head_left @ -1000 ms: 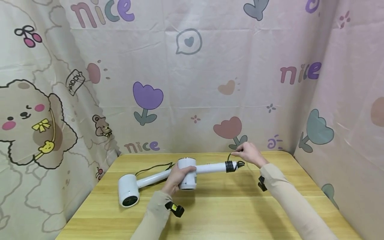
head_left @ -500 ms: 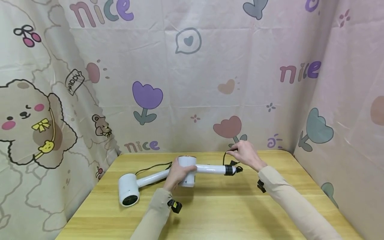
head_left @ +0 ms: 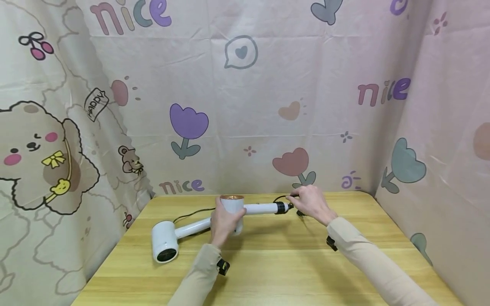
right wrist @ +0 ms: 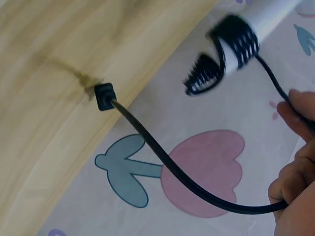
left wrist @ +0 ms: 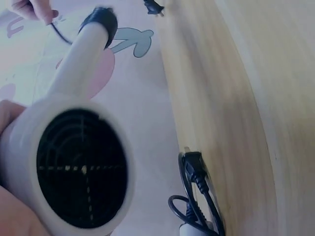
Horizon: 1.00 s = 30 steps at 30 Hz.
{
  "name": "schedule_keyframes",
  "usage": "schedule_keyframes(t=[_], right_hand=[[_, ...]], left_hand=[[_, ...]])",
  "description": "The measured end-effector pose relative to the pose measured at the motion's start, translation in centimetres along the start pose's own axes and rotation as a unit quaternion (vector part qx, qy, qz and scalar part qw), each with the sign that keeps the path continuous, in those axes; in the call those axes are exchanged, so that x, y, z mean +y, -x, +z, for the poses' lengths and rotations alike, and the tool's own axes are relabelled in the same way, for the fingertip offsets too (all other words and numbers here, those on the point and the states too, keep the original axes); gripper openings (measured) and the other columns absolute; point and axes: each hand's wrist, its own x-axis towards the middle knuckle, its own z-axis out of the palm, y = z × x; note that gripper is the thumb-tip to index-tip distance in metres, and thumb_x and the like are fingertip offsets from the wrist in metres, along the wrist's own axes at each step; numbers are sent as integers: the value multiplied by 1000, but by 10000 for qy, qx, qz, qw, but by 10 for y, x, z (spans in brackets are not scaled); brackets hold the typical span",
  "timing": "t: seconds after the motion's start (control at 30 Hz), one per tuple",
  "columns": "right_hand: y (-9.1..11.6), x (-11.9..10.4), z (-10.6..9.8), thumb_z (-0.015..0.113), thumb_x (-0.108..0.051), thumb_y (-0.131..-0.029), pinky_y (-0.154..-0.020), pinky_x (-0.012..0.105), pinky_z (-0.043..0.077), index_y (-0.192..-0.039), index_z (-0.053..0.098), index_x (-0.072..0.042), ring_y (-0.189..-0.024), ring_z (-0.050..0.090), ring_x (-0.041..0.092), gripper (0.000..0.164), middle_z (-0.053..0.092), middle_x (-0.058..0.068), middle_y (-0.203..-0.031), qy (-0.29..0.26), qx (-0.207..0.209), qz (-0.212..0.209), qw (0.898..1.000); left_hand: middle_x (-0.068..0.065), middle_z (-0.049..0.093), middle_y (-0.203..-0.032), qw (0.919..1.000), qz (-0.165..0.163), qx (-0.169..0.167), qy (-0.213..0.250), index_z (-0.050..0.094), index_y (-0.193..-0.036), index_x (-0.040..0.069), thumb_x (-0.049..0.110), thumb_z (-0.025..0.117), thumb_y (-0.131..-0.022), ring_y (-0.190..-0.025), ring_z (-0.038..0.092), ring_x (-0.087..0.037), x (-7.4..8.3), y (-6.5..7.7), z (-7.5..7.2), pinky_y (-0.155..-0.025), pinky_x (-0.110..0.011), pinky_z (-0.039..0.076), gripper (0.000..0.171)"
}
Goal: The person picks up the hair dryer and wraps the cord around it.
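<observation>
My left hand (head_left: pixel 224 219) grips the head of a white hair dryer (head_left: pixel 261 209), held up over the table with its handle pointing right. In the left wrist view its round black grille (left wrist: pixel 82 168) faces the camera. Several turns of black cord (right wrist: pixel 237 42) are wound round the handle's end, just above a ribbed cord sleeve (right wrist: pixel 203 73). My right hand (head_left: pixel 313 205) pinches the loose cord right of the handle. From that hand a length of cord runs down to a black plug (right wrist: pixel 105 96) near the tabletop.
A second white hair dryer (head_left: pixel 164 241) lies at the left of the wooden table (head_left: pixel 291 272). Its black cord (head_left: pixel 191 213) trails behind it, and its plug (left wrist: pixel 193 164) shows in the left wrist view. A printed curtain (head_left: pixel 245 106) hangs behind and at both sides.
The held hair dryer has shifted left and tilted, so a copper-coloured inside shows at its top. My right hand has swung the cord over the handle and down, and the plug now hangs lower.
</observation>
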Motion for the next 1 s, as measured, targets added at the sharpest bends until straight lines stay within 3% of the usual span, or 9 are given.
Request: schedule_keyframes(t=[0.1, 0.2, 0.33, 0.4, 0.53, 0.63, 0.77, 0.9, 1.0], right_hand=[[4, -2, 4, 73, -27, -87, -39, 21, 27, -88, 80, -15, -40, 33, 1, 14, 70, -2, -66, -60, 178, -7, 9998], [8, -3, 7, 69, -27, -91, -42, 21, 27, -76, 75, -18, -41, 31, 1, 19, 53, -11, -52, -267, 265, 23, 9993], [16, -5, 11, 61, -28, -97, -44, 20, 25, -63, 60, -21, -43, 27, 0, 35, 32, -15, -49, -597, 236, -23, 9979], [20, -4, 12, 59, -27, -98, -45, 20, 26, -66, 65, -21, -44, 25, -1, 33, 30, -15, -49, -744, 185, 2, 9971], [27, 0, 13, 57, -25, -99, -47, 20, 29, -90, 78, -17, -46, 26, 0, 24, 35, -13, -50, -958, 65, 142, 9953], [30, 4, 13, 56, -26, -100, -49, 20, 30, -95, 78, -17, -48, 27, 0, 25, 36, -13, -52, -1027, -69, 166, 9945], [36, 4, 12, 56, -28, -100, -54, 20, 38, -98, 78, -17, -52, 36, 0, 24, 43, -13, -54, -1094, -158, 31, 9939], [40, -2, 12, 60, -25, -98, -59, 21, 44, -99, 78, -17, -57, 44, -3, 20, 59, -12, -62, -1023, -67, -293, 9943], [43, -5, 14, 61, -24, -97, -64, 25, 49, -101, 78, -18, -65, 52, -1, 19, 74, -7, -82, -1003, -47, -349, 9943]], left_hand=[[-16, 65, -99, 9988, 165, 458, 22, 39, -139, 9, 40, 84, -66, -76, 64, -28, -2, -1, 1, -56, -33, 54, 91], [-18, 65, -100, 9951, 238, 955, 79, 39, -140, 10, 40, 86, -65, -78, 65, -32, -5, -3, 2, -59, -37, 56, 93], [-21, 66, -104, 9877, 125, 1531, 293, 39, -139, 11, 40, 86, -66, -85, 65, -37, -11, -5, 3, -67, -46, 56, 92], [-22, 66, -105, 9841, -26, 1704, 497, 39, -139, 11, 40, 86, -67, -87, 64, -38, -14, -6, 4, -70, -48, 55, 91], [-20, 65, -106, 9789, -452, 1710, 1024, 37, -141, 10, 41, 86, -69, -90, 63, -35, -19, -9, 4, -74, -46, 55, 93], [-19, 63, -110, 9721, -857, 1557, 1529, 35, -143, 10, 41, 86, -69, -93, 61, -33, -18, -11, 1, -77, -43, 54, 95], [-16, 58, -117, 9545, -1280, 1370, 2317, 34, -142, 11, 38, 86, -71, -100, 57, -31, -13, -13, 1, -85, -41, 52, 92], [-15, 55, -122, 9368, -1508, 1326, 2865, 34, -142, 11, 33, 86, -72, -106, 55, -30, -8, -15, 4, -92, -40, 50, 90], [-14, 52, -124, 9221, -1693, 1266, 3239, 31, -144, 10, 30, 86, -73, -107, 54, -27, -4, -15, 6, -94, -38, 49, 92]])
